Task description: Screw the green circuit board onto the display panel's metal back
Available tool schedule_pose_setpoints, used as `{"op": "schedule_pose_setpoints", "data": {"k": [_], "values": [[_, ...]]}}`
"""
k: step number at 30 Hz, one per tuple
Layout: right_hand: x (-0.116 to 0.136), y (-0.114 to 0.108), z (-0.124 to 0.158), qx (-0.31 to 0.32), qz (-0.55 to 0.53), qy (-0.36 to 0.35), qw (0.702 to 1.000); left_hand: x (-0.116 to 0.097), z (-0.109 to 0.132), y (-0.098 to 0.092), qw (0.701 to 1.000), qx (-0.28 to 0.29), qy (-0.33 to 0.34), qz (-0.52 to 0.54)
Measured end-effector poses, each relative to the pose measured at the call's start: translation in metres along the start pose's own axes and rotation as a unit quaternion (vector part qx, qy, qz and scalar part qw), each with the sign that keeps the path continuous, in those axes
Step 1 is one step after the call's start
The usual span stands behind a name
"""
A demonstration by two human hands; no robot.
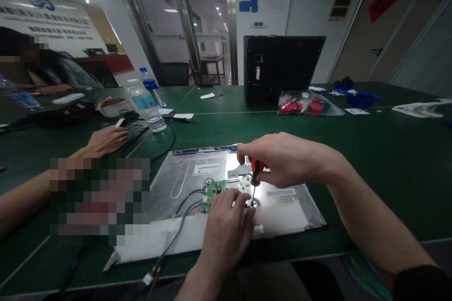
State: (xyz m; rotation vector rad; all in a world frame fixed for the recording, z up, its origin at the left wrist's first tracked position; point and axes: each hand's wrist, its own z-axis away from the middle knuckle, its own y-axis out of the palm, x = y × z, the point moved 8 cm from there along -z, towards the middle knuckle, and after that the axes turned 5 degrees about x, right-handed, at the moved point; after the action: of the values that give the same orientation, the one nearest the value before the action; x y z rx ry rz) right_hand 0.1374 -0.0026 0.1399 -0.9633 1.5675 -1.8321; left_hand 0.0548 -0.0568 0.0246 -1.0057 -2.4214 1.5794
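Observation:
A silver metal display panel lies flat on the green table, with a small green circuit board on it. My right hand is closed round a screwdriver with a red handle, held upright with its tip on the panel beside the board. My left hand rests on the panel at the board's edge, fingers curled down beside the screwdriver tip. Grey cables run from the board toward the near table edge.
Another person's hand rests on the table at left, near two water bottles. A black monitor housing stands at the back centre, with a clear bag of red parts beside it. Blue trays sit far right.

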Motion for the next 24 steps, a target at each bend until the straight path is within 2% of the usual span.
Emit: {"op": "schedule_pose_setpoints", "data": {"k": [6, 13, 20, 24], "values": [[0.006, 0.0, 0.001, 0.01, -0.009, -0.026, 1.0, 0.005, -0.008, 0.009, 0.999, 0.031, -0.024, 0.012], [0.002, -0.003, -0.001, -0.013, 0.028, 0.034, 0.999, 0.007, -0.017, 0.016, 0.998, 0.057, -0.024, 0.026], [0.005, 0.0, 0.001, 0.007, 0.003, 0.002, 1.0, 0.009, -0.017, 0.017, 0.997, 0.063, -0.047, 0.007], [0.0, -0.002, 0.001, -0.005, 0.029, 0.049, 0.998, 0.006, -0.017, 0.015, 0.998, 0.05, -0.034, -0.001]]}}
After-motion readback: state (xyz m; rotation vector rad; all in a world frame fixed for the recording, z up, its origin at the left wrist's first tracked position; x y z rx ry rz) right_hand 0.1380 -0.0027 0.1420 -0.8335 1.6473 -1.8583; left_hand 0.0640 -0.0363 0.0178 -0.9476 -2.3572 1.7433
